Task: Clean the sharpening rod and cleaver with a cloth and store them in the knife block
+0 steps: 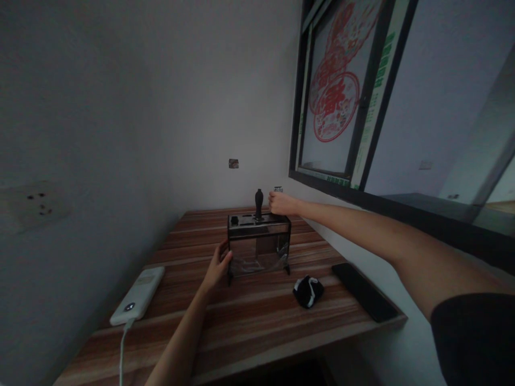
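A black-framed stand (259, 229) with clear panels stands upright on the wooden table, with crinkled clear plastic low inside it. An upright tool with a dark, bulbous handle (259, 202) rises from its top. My left hand (218, 262) grips the stand's left side, thumb toward me and the other fingers partly hidden behind the frame. At the top right corner, my right hand (280, 204) is closed, fingertips pinched beside the dark handle. What it holds, if anything, is hidden. A small greyish patterned thing (278, 189) shows just above its knuckles; I cannot tell whether they touch.
A crumpled black-and-white item (308, 291) lies in front of the stand. At the right edge rests a flat black slab (364, 291). A white power bank (138, 296) with a cable (122, 351) lies on the left. Walls and a window frame (322, 179) bound the table (249, 332).
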`<state>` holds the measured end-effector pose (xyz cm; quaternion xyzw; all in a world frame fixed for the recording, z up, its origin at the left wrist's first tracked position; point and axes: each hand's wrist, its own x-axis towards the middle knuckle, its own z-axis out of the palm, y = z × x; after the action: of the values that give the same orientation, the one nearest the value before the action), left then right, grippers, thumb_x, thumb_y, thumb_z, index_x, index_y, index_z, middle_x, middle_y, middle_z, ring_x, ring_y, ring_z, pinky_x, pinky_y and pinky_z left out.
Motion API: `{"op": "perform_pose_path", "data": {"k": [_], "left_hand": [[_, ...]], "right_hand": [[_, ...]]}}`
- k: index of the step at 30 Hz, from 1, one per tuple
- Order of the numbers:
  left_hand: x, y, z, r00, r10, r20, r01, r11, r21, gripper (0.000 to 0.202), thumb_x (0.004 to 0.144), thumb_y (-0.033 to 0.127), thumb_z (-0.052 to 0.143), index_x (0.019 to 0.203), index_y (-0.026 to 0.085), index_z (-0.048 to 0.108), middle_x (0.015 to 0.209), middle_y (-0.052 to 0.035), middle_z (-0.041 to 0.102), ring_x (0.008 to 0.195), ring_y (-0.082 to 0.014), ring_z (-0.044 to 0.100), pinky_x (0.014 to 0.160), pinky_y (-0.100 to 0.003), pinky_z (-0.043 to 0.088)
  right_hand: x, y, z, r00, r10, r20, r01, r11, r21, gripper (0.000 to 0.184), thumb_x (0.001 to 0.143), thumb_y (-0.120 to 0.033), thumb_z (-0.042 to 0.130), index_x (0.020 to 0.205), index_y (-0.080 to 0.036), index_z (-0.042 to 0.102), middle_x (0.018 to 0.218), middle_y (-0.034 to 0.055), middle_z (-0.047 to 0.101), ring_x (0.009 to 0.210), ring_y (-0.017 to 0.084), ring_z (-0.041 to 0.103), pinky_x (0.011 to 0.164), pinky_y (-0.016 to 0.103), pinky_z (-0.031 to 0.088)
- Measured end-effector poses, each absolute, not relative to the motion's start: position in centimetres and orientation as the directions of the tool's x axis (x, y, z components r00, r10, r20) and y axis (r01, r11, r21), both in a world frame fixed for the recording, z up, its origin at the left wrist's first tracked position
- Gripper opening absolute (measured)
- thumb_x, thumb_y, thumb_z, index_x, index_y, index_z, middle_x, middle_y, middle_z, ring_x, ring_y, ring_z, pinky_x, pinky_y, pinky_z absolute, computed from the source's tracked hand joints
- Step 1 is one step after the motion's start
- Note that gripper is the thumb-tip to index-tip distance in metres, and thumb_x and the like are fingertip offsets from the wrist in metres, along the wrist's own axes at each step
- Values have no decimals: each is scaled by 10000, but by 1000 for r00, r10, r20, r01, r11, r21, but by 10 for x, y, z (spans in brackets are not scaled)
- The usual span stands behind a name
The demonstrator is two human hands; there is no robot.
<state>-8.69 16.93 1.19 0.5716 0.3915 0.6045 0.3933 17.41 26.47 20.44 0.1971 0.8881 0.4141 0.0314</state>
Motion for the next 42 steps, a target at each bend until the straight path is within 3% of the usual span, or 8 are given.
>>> {"op": "perform_pose_path", "data": {"k": [12,17,25,30,33,36,39,42], "left_hand": [[-86,170,12,-42,927,373,-57,-375,925,620,730,535,623,1225,182,502,1342,-142,528,1230,-273,504,1021,-375,408],[-85,169,11,-55,928,369,-72,-372,925,608,724,511,641,1220,183,515,1341,-143,529,1240,-284,492,1038,-397,387],[-84,164,15,-51,935,350,-85,-353,932,627,725,521,635,1234,182,498,1342,-146,530,1215,-277,519,1005,-386,422],[-84,166,12,-51,937,345,-77,-348,934,644,743,551,604,1250,175,477,1346,-159,523,1186,-271,545,978,-381,447],[-83,166,11,-58,936,346,-66,-350,935,644,741,555,608,1248,182,478,1340,-154,530,1198,-270,537,978,-377,448],[-83,164,12,-61,937,345,-49,-348,936,620,764,551,587,1253,185,476,1331,-148,541,1173,-257,559,961,-361,460],[-83,163,13,-64,934,352,-17,-354,935,593,788,537,567,1257,187,474,1328,-143,543,1157,-247,570,945,-346,470],[-83,163,12,-62,923,380,30,-379,925,560,811,513,551,1261,191,468,1304,-138,557,1158,-254,563,941,-366,471]], "right_hand": [[189,255,276,-908,387,161,337,442,831,224,786,-61,520,661,-162,676,693,65,694,745,166,566,759,332,313],[208,236,323,-872,446,201,326,224,918,202,831,-82,508,732,-143,673,745,70,693,759,159,557,749,324,293],[241,189,361,-684,554,475,596,48,802,330,920,-96,371,796,-78,677,793,97,697,822,151,588,756,327,278],[249,157,353,-412,655,633,811,-53,582,241,882,-275,539,906,-79,677,855,152,695,813,227,635,692,321,313],[254,142,334,-276,629,727,936,2,353,335,852,-424,571,914,-111,672,825,137,686,745,225,626,602,279,305],[259,126,300,-136,611,780,990,118,80,407,822,-546,547,798,-155,660,698,80,654,648,203,585,537,261,276],[263,107,253,-45,587,809,932,316,-177,424,824,-567,516,733,-166,622,624,43,605,602,182,550,528,257,291],[261,83,194,55,690,722,694,493,-524,436,799,-591,534,683,-173,567,565,6,543,520,135,478,502,245,310]]}}
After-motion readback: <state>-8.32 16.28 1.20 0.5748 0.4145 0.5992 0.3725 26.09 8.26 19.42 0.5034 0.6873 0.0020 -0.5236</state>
